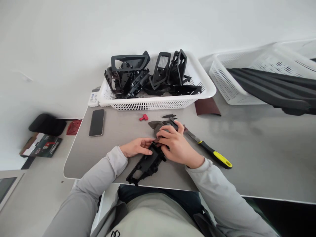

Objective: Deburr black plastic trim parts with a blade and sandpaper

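Note:
A long black plastic part (pixel 145 163) with cut-outs lies slantwise near the table's front edge. My left hand (pixel 138 147) grips its upper end, the thumb lying on top. From the other side my right hand (pixel 175 143) bends over the same end, its fingers pinching a small brownish piece that looks like sandpaper against the part. The exact contact is hidden under these fingers. Just beyond the right hand are a crumpled grey piece (pixel 155 125) and small black scraps (pixel 169 116). A file with a black and yellow handle (pixel 217 156) lies to the right, its far end close to the right hand.
Behind the hands stands a white basket (pixel 148 105) of black plastic parts. A dark red-brown sheet (pixel 207 107) lies at its right corner. Another white basket (pixel 227 85) holds long black strips (pixel 276 85). A phone (pixel 96 122) and a small red piece (pixel 143 117) lie leftward.

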### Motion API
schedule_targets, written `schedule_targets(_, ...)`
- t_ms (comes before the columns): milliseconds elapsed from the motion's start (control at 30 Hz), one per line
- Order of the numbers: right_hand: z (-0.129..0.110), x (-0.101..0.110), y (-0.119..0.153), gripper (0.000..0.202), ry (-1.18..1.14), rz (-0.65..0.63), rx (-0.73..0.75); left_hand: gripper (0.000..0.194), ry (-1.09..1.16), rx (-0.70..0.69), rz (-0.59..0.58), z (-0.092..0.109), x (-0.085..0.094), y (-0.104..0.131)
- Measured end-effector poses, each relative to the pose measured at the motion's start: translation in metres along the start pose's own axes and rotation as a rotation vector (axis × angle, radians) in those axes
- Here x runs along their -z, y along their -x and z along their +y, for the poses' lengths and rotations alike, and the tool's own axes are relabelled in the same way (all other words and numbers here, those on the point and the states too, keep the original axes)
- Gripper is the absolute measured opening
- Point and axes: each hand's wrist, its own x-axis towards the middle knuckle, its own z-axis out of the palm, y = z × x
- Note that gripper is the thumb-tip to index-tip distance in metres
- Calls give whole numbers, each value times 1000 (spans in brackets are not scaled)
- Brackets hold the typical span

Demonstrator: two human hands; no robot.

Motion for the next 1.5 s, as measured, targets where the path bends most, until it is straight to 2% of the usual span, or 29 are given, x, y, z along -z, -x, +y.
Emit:
schedule_targets(167,0,-2,0,26,-47,-41,29,48,39,-13,17,1,0,-1)
schedule_targets(233,3,-4,1,25,-23,-23,-8,47,85,5,21,2,-1,-1)
schedule_targets(300,8,-6,2,23,14,41,-75,46,149,46,47,3,-1,-1)
schedule_targets(400,20,-6,4,22,5,180,-191,33,229,78,173,4,-1,-2)
schedule_targets(467,27,-4,6,21,-53,289,-272,25,265,57,260,5,-1,-3)
schedule_targets(600,34,2,7,12,-174,458,-466,23,358,-31,348,4,2,-6)
schedule_targets(700,32,3,5,22,-352,468,-622,21,420,-119,420,4,3,-7)
schedule_targets(867,23,-16,2,34,-933,294,-825,28,442,-228,526,3,4,-9)
schedule_targets(1067,21,-36,-2,35,-1132,409,-835,26,402,-204,528,0,4,-13)
schedule_targets(1200,26,-38,-4,36,-1249,458,-845,36,304,-167,511,-2,2,-14)
schedule_targets(1300,29,-40,-5,37,-1334,472,-847,46,197,-172,546,-1,4,-14)
schedule_targets(1400,31,-42,-6,35,-1392,479,-839,47,135,-171,591,-1,8,-13)
schedule_targets(1500,33,-42,-6,36,-1434,468,-846,47,151,-146,549,-1,10,-13)
